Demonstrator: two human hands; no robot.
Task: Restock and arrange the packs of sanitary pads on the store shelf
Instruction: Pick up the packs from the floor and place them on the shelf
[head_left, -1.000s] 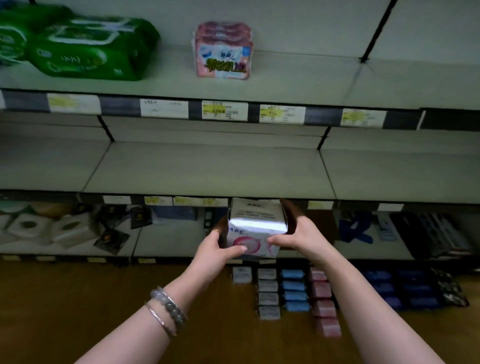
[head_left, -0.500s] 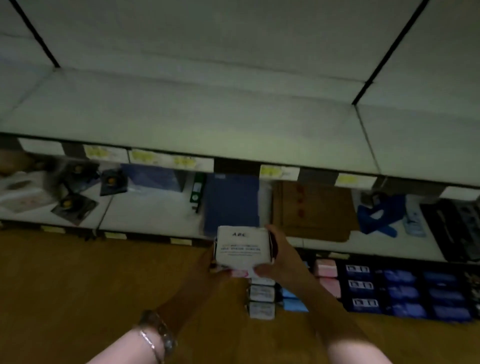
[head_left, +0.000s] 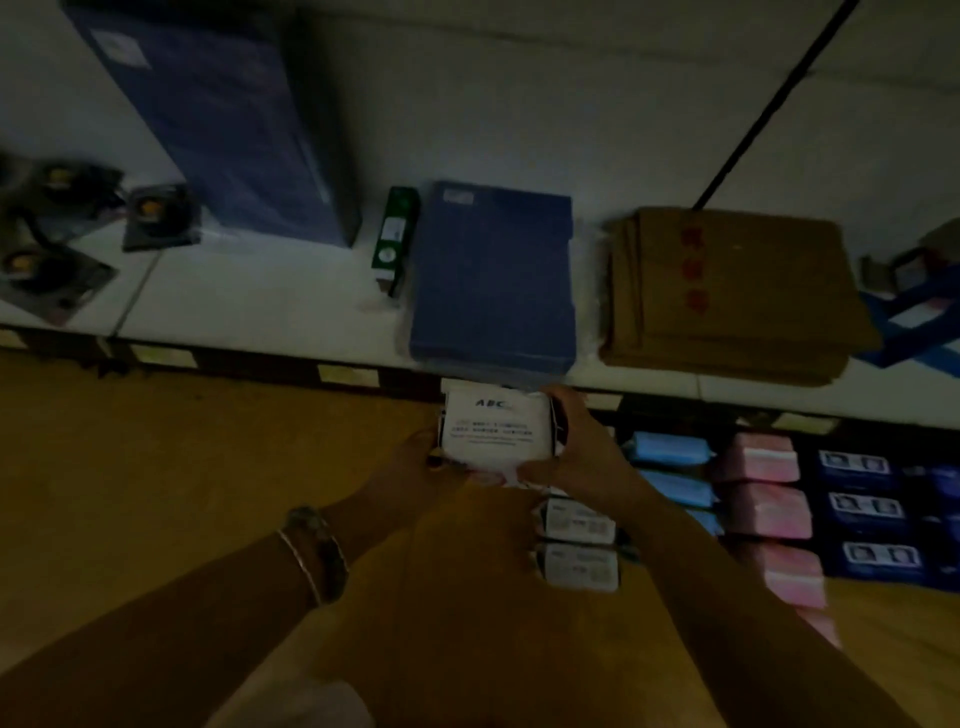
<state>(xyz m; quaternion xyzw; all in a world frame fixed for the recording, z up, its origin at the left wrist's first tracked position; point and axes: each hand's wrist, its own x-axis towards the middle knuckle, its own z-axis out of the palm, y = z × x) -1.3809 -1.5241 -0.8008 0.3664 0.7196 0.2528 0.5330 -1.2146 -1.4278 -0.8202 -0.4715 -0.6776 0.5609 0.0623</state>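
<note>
Dim store aisle, wood floor (head_left: 156, 467), white shelf (head_left: 270, 306) across upper frame. Left hand (head_left: 415, 462) and right hand (head_left: 582, 452) both grip white ABC pad pack (head_left: 496, 428) at center, fingers curled round its sides.

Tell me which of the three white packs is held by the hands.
The white pack marked ABC: the left hand and the right hand grip its sides. The other two white packs lie below it, not held.

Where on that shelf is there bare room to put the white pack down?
Bare shelf lies between the black packets and the green box, and behind the brown paper stack. Right of the white pack, rows of blue packs and pink packs crowd the floor.
</note>
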